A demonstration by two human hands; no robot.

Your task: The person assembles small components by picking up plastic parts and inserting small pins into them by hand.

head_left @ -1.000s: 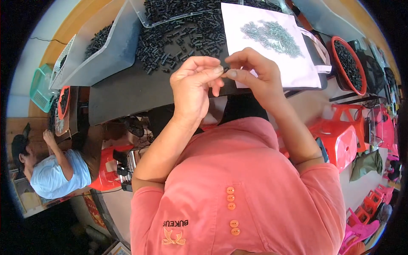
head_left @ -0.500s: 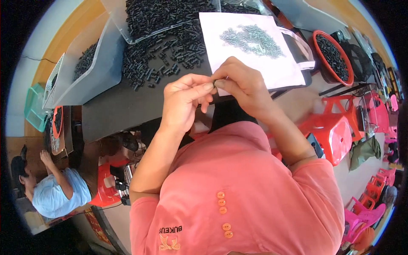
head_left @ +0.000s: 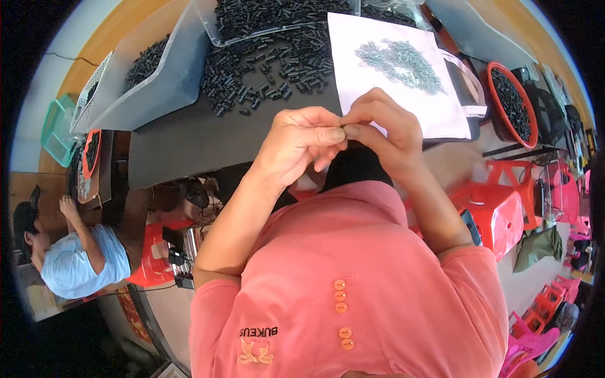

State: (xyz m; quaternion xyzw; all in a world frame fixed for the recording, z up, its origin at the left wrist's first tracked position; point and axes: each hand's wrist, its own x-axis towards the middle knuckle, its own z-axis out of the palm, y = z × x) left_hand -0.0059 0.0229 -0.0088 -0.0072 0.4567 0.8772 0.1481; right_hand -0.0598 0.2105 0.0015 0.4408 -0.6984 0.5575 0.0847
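Note:
My left hand (head_left: 293,142) and my right hand (head_left: 394,132) meet fingertip to fingertip above the near edge of the dark table. Thumb and forefinger of each are pinched together; whatever small piece lies between them is almost wholly covered. Beyond my left hand, many short black tubular pieces (head_left: 271,72) lie loose on the tabletop. A pale tote bag (head_left: 372,104) is spread flat beyond my right hand, its handles toward the right. On it rests a thin layer of small, slim, shiny grey-green pieces (head_left: 403,66).
A clear plastic bin (head_left: 167,101) with black pieces stands at the left, another clear bin (head_left: 217,39) at the back. To the right are a red basket (head_left: 535,126) of black pieces and red stools (head_left: 498,214). A person in light blue (head_left: 82,261) sits far left.
The table and its contents sit a little further right in view, along with both hands. My fingertips remain pinched together; the dark piece glimpsed between them before is now mostly covered.

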